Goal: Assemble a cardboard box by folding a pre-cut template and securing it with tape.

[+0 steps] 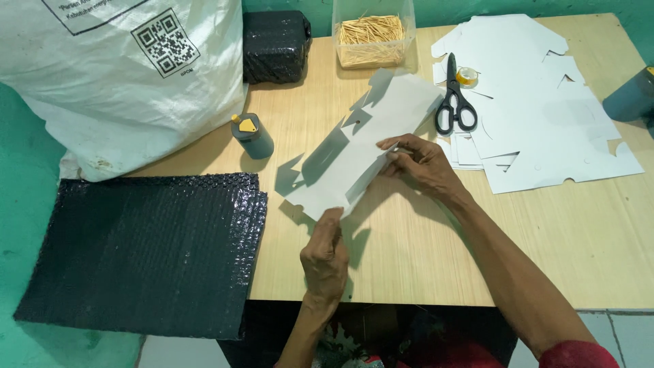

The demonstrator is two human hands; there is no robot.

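Matt white card blank (pixel 361 146); pale wood-grain table (pixel 545 238); glossy black bubble wrap (pixel 150 252).

white die-cut cardboard blank (pixel 361 146) | partly folded | lifted diagonally above table

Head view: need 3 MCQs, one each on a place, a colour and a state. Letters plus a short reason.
1. Where do the scissors lie?
A. on the stack of white card blanks
B. on the black bubble wrap sheet
C. inside the clear tub of sticks

2. What colour are the scissor handles?
A. yellow
B. black
C. red

3. How is the folded white card held?
A. left hand alone
B. lying untouched
C. both hands, left at its near end, right hand at its side edge

Answers:
1 A, the blades and handles rest on the white blanks.
2 B, both loops are black.
3 C, fingers of each hand pinch the card.
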